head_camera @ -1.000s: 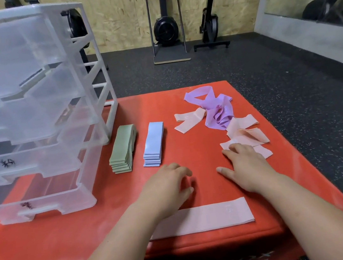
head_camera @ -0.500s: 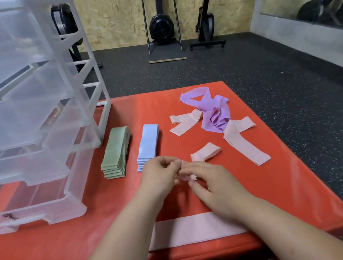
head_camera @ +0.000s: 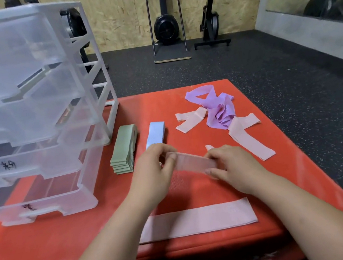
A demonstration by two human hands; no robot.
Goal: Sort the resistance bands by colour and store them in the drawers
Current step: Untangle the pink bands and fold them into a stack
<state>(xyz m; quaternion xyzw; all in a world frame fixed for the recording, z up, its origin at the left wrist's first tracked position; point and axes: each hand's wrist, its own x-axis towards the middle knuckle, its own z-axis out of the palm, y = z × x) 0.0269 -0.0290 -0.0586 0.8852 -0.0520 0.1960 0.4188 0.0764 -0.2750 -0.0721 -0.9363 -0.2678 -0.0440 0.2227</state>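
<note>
My left hand (head_camera: 153, 172) and my right hand (head_camera: 230, 164) pinch the two ends of a pink resistance band (head_camera: 192, 163), held stretched flat just above the red platform (head_camera: 302, 178). A flattened pink band (head_camera: 199, 221) lies near the front edge under my wrists. A green stack (head_camera: 124, 151) and a blue stack (head_camera: 155, 135) sit side by side beside the clear plastic drawer unit (head_camera: 33, 103) at left. Farther back, crumpled purple bands (head_camera: 215, 108) lie with two loose pink bands, one to their left (head_camera: 188, 120) and one to their right (head_camera: 248, 135).
The drawer unit has several translucent drawers, all closed, two with dark markings on the front. Dark rubber floor (head_camera: 289, 76) surrounds the platform. Exercise machines (head_camera: 166, 24) stand against the wooden back wall.
My right hand took a pink band from the loose pile on the right. Both hands brought it to the middle and have now pulled it out straight between them.
</note>
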